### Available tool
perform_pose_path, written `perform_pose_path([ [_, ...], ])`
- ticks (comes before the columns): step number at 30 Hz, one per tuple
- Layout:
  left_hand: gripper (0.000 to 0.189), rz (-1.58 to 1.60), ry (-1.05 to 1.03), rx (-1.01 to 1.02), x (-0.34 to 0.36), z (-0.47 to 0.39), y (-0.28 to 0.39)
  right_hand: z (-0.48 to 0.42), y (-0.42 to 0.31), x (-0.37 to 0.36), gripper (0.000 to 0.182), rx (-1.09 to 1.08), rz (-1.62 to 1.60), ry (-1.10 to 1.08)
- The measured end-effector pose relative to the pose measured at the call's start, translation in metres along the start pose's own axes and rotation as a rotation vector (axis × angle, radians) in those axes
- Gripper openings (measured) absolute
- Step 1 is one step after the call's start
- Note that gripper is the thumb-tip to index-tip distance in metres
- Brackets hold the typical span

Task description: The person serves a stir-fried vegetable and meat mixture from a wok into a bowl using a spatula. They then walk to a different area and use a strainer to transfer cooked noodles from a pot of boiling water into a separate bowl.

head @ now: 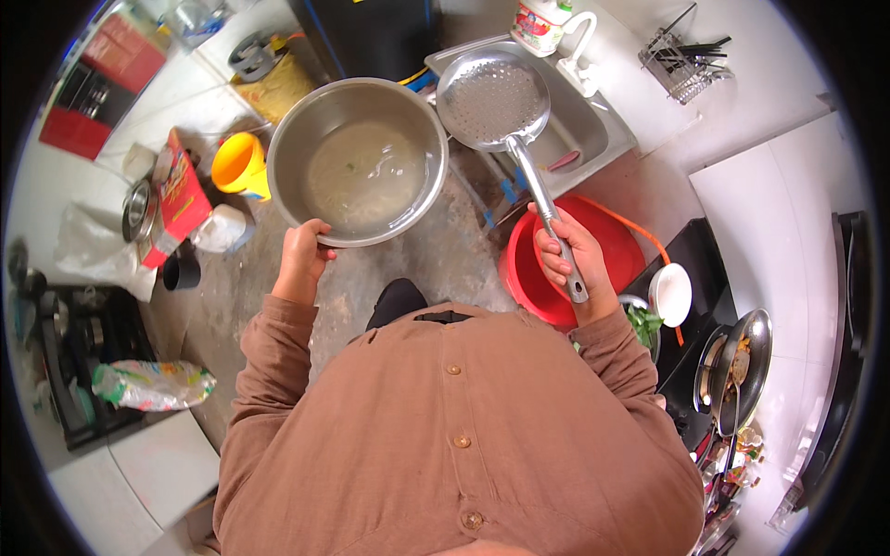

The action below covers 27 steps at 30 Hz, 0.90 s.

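My left hand [304, 256] grips the near rim of a large stainless steel basin [281, 156]. Cloudy water [354, 177] lies in it, with a small green bit afloat. In my right hand [580, 254] is the handle of a perforated metal skimmer [494, 99], its round head raised towards the front, right of the basin. Behind that head, and partly hidden by it, is a stainless steel sink [580, 132]. A red plastic tub [612, 240] stands below my right hand, partly covered by the hand and skimmer handle.
A white faucet [580, 52] and a labelled jug [540, 28] stand at the sink. On the right are a frying pan [754, 354] with food, a white bowl [671, 295] and leafy greens [643, 323]. A yellow pitcher [238, 163] and a red box [182, 198] are at left.
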State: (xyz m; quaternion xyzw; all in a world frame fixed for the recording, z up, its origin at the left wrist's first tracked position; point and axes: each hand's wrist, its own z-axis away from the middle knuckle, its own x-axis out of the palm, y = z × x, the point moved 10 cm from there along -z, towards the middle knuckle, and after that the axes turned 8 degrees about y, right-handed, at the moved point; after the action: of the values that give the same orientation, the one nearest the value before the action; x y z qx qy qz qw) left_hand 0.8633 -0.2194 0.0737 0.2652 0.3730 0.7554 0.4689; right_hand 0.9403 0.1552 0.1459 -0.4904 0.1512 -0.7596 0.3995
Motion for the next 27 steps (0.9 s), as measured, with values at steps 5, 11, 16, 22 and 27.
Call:
perform_pose_path([
  [5, 0.014, -0.066, -0.065, 0.045, 0.074, -0.096, 0.06, -0.073, -0.053, -0.015, 0.028, -0.075, 0.02, 0.193],
  [11, 0.022, -0.213, -0.18, 0.119, 0.178, -0.178, 0.133, -0.151, -0.064, -0.034, 0.026, 0.018, -0.06, 0.315],
  [16, 0.027, -0.403, -0.214, 0.151, 0.248, -0.232, 0.176, -0.194, -0.082, -0.021, 0.027, 0.066, -0.09, 0.359],
  [22, 0.026, -0.532, -0.254, 0.208, 0.318, -0.276, 0.2, -0.229, -0.105, -0.03, 0.027, 0.101, -0.141, 0.381],
  [27, 0.026, -0.55, -0.237, 0.221, 0.353, -0.293, 0.203, -0.235, -0.122, -0.055, 0.025, 0.1, -0.117, 0.443],
])
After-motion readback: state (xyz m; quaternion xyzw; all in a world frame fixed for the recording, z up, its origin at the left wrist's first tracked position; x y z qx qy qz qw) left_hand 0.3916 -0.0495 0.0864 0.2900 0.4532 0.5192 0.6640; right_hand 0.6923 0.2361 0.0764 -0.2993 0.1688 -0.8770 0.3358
